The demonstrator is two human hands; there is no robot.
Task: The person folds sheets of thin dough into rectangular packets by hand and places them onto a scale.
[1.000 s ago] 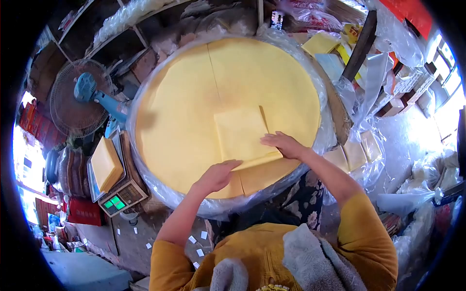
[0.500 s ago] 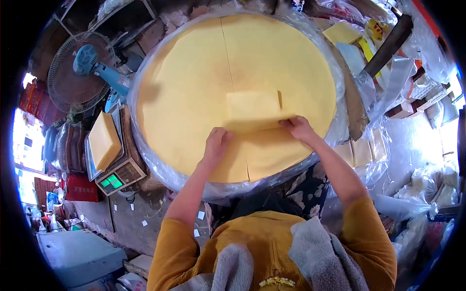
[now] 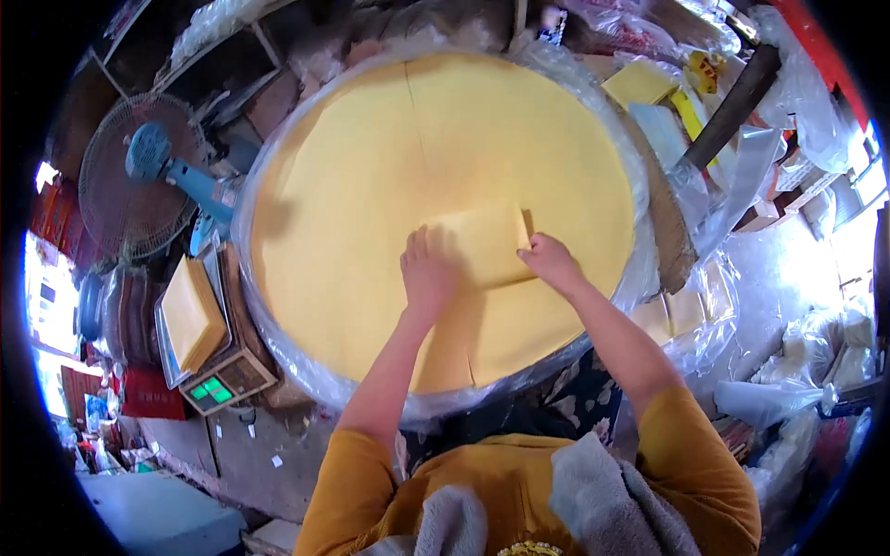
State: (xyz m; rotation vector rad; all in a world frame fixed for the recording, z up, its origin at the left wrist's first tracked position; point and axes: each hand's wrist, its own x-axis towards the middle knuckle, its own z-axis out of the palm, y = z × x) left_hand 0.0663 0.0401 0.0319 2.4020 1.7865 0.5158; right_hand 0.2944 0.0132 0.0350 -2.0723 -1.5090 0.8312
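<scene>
A folded yellow sheet, looking like paper, lies on the round table covered in the same yellow. My left hand rests palm down at the sheet's left end, fingers stretched out and pointing away from me. At the right end, my right hand pinches the sheet's lower right corner between thumb and fingers. A short upright flap shows at the sheet's right edge and casts a dark shadow. A thin seam runs across the table covering.
Clear plastic wraps the table's rim. To the left, a stack of yellow sheets sits on a digital scale, with a blue fan behind. Plastic bags and a dark bar crowd the right side.
The raised near edge of the sheet has come down flat. My left hand has moved up and right onto its left end; my right hand still pinches the right side.
</scene>
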